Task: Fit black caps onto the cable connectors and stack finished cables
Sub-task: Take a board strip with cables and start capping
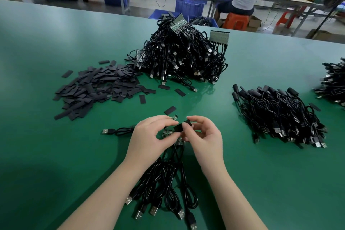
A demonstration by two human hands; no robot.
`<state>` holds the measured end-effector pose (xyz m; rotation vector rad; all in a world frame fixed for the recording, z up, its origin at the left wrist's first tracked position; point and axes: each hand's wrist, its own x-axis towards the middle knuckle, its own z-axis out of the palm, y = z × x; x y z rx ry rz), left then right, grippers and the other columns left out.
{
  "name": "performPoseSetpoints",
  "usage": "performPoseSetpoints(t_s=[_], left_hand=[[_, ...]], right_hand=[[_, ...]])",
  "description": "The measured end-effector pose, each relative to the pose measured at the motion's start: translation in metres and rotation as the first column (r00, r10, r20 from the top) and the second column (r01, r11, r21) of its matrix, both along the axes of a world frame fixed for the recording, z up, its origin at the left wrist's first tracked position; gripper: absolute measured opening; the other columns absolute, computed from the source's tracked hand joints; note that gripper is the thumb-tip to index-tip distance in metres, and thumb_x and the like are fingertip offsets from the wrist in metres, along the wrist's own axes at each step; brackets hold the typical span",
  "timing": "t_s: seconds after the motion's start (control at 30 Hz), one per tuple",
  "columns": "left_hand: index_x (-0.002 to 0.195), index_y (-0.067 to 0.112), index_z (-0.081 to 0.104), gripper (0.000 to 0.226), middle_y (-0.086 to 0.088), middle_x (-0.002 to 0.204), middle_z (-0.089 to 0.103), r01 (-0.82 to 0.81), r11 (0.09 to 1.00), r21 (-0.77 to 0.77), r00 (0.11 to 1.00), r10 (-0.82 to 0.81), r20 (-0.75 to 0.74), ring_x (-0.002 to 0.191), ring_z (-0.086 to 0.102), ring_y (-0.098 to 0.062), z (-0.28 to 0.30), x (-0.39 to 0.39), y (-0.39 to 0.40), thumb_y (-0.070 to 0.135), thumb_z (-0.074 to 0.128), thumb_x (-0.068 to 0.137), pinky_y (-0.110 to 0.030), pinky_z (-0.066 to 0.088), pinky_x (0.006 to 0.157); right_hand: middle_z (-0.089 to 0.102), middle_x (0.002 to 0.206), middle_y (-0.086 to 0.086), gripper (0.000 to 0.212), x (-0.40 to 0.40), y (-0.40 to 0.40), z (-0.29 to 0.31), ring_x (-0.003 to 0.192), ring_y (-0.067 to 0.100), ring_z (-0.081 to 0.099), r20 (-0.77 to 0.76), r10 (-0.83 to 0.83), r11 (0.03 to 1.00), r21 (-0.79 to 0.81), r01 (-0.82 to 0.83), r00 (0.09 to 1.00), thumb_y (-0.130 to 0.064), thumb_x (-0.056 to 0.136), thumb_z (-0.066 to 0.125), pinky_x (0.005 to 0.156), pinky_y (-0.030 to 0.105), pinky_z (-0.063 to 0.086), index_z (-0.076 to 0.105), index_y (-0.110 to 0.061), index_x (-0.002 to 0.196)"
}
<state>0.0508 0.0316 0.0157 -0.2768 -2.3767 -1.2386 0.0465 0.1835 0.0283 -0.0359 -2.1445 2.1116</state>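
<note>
Fingers first: the right hand [202, 134] pinches a black cap [182, 126] between thumb and fingertips, and the left hand [149, 134] has its fingers curled around a small green board [167, 133], the connector end of a cable, right up against that cap. Cap and board meet between the two hands, pretty much dead centre over the mat.

Everything else, placed off those hands, big stuff down:

The green mat [56, 155] runs under all of it. Far behind the hands sits the big heap of uncapped cables [179, 54], a tangle of black wire with USB plugs and strips of green boards sticking out the top. Off to the right of the hands is the finished stack [280, 115], capped ends pointing away. Behind and left of the hands is the loose spread of caps [97, 87], with a few strays lying closer in. Just below the hands, between the forearms, hangs a bundle of cables [166, 188] with plugs fanned out toward the near edge. One lone USB plug [107, 131] lies just left of the left hand.
</note>
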Motion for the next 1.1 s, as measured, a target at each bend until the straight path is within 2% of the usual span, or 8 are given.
performPoseSetpoints(t_s=[0.13, 0.33, 0.47, 0.63, 0.7, 0.9, 1.0, 1.1], left_hand=[[0.103, 0.034, 0.075, 0.027, 0.038, 0.105, 0.057, -0.020, 1.000, -0.019, 1.000, 0.020, -0.006, 0.110, 0.053, 0.011, -0.002, 0.000, -0.001, 0.027, 0.081, 0.077, -0.031, 0.045, 0.100], [0.105, 0.036, 0.074, 0.025, 0.037, 0.104, 0.058, -0.030, 0.999, -0.015, 1.000, 0.031, 0.008, 0.109, 0.053, 0.012, -0.002, -0.002, -0.001, 0.031, 0.076, 0.080, -0.018, 0.042, 0.098], [0.106, 0.032, 0.074, 0.024, 0.041, 0.102, 0.056, -0.011, 1.000, 0.004, 1.000, 0.011, -0.005, 0.106, 0.053, 0.017, -0.002, -0.002, -0.004, 0.027, 0.075, 0.082, -0.005, 0.038, 0.094], [0.106, 0.031, 0.073, 0.023, 0.039, 0.103, 0.057, 0.037, 0.999, -0.014, 0.999, -0.036, 0.007, 0.105, 0.054, 0.015, -0.002, -0.004, -0.004, 0.027, 0.073, 0.084, -0.003, 0.037, 0.092], [0.106, 0.031, 0.074, 0.023, 0.037, 0.104, 0.059, 0.051, 0.999, -0.016, 0.998, -0.051, 0.022, 0.106, 0.055, 0.013, -0.002, -0.003, -0.002, 0.031, 0.069, 0.083, -0.006, 0.039, 0.093], [0.103, 0.032, 0.075, 0.020, 0.037, 0.100, 0.062, 0.091, 0.996, 0.006, 0.996, -0.091, 0.022, 0.105, 0.058, 0.009, -0.001, -0.002, 0.000, 0.031, 0.072, 0.084, -0.010, 0.043, 0.093], [0.099, 0.035, 0.076, 0.021, 0.043, 0.094, 0.061, 0.069, 0.997, 0.030, 0.997, -0.070, 0.041, 0.103, 0.059, 0.009, -0.002, -0.002, -0.001, 0.022, 0.076, 0.083, -0.007, 0.041, 0.092], [0.089, 0.041, 0.074, 0.023, 0.040, 0.095, 0.064, 0.058, 0.998, 0.034, 0.996, -0.060, 0.063, 0.101, 0.061, 0.008, -0.002, -0.002, -0.002, 0.019, 0.075, 0.084, -0.006, 0.041, 0.089]], right_hand=[[0.071, 0.077, 0.003, 0.021, 0.000, 0.001, 0.000, 0.075, 0.024, 0.072, 0.016, 0.027, 0.996, -0.081, -0.026, 1.000, -0.011, 0.087, 0.073, 0.066, 0.024, 0.057, 0.071, -0.032, 0.087], [0.067, 0.072, -0.005, 0.023, -0.002, 0.007, -0.001, 0.074, 0.017, 0.070, 0.008, 0.122, 0.978, -0.172, -0.119, 0.992, -0.007, 0.089, 0.071, 0.070, 0.020, 0.055, 0.074, -0.028, 0.099], [0.070, 0.080, -0.004, 0.031, -0.003, 0.009, 0.001, 0.078, 0.010, 0.067, -0.031, 0.233, 0.970, -0.062, -0.234, 0.972, -0.006, 0.085, 0.075, 0.077, 0.019, 0.053, 0.076, -0.033, 0.101], [0.075, 0.085, 0.003, 0.033, -0.003, 0.012, 0.003, 0.080, 0.007, 0.067, -0.057, 0.265, 0.964, 0.007, -0.265, 0.963, -0.004, 0.085, 0.074, 0.076, 0.017, 0.052, 0.073, -0.030, 0.105], [0.076, 0.090, 0.006, 0.032, -0.002, 0.012, 0.004, 0.082, 0.008, 0.069, -0.061, 0.258, 0.966, 0.026, -0.257, 0.964, -0.002, 0.086, 0.073, 0.077, 0.018, 0.054, 0.074, -0.030, 0.102], [0.077, 0.088, -0.011, 0.026, -0.003, 0.013, 0.004, 0.084, 0.002, 0.071, -0.080, 0.175, 0.984, 0.033, -0.172, 0.981, -0.001, 0.083, 0.075, 0.074, 0.011, 0.051, 0.076, -0.026, 0.089], [0.078, 0.085, -0.008, 0.025, -0.006, 0.015, 0.003, 0.082, 0.003, 0.072, -0.050, 0.096, 0.995, -0.021, -0.097, 0.994, -0.004, 0.082, 0.076, 0.073, 0.013, 0.052, 0.078, -0.029, 0.080], [0.077, 0.083, -0.004, 0.024, -0.008, 0.017, 0.001, 0.078, 0.008, 0.071, -0.032, 0.026, 0.999, -0.044, -0.027, 0.999, -0.007, 0.083, 0.077, 0.073, 0.018, 0.055, 0.078, -0.029, 0.072]])
